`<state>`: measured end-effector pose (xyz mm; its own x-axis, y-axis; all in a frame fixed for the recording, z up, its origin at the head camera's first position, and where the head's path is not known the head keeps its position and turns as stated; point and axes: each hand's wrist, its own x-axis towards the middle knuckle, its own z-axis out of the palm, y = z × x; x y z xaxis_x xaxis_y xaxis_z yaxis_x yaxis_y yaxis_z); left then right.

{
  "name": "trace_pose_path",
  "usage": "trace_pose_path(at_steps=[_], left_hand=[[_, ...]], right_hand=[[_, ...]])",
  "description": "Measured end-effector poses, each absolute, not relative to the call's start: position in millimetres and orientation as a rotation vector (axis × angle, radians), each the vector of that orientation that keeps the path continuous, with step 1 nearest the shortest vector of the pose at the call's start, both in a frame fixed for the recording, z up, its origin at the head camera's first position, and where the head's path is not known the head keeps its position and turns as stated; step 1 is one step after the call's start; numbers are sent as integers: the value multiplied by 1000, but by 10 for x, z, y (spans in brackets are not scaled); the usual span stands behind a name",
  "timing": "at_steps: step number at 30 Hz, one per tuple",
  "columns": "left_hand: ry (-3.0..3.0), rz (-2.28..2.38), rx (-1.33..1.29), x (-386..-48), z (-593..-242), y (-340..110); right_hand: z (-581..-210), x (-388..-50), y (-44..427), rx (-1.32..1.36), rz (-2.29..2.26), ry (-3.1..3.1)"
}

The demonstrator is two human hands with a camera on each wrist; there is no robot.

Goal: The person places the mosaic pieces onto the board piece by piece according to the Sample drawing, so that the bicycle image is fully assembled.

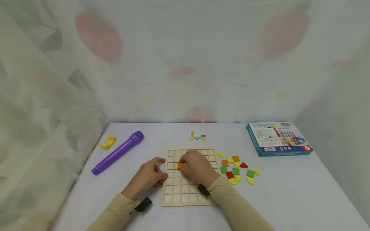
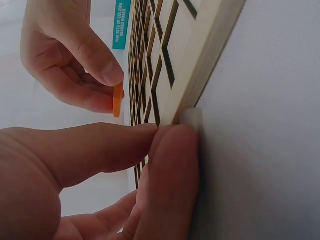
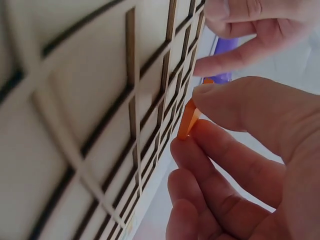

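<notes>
A wooden grid board (image 1: 185,189) lies flat on the table, its small square cells divided by thin raised strips. Over its upper middle, my right hand (image 1: 199,168) pinches an orange square tile (image 1: 180,165) between thumb and fingers. From the right wrist view, the tile (image 3: 188,119) stands on edge, just off the grid surface. My left hand (image 1: 148,175) is at the board's left side. In the left wrist view its thumb (image 2: 115,150) and a finger (image 2: 172,170) pinch the board's edge (image 2: 202,65).
Loose green, red, orange and yellow tiles (image 1: 235,171) lie right of the board. A pattern card (image 1: 197,134) is behind it. A printed box (image 1: 278,139) sits at the back right. Leftward are a purple tube (image 1: 117,154) and a yellow curved piece (image 1: 108,142).
</notes>
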<state>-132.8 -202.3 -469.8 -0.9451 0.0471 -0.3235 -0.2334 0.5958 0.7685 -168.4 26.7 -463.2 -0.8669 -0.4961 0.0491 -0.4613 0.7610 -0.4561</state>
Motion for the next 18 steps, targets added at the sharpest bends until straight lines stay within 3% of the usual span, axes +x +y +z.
trace_pose_path(at_steps=[18], left_hand=[[2462, 1342, -157, -1344, -4722, -2040]], right_hand=[[-4710, -1729, 125, -854, -641, 2954]])
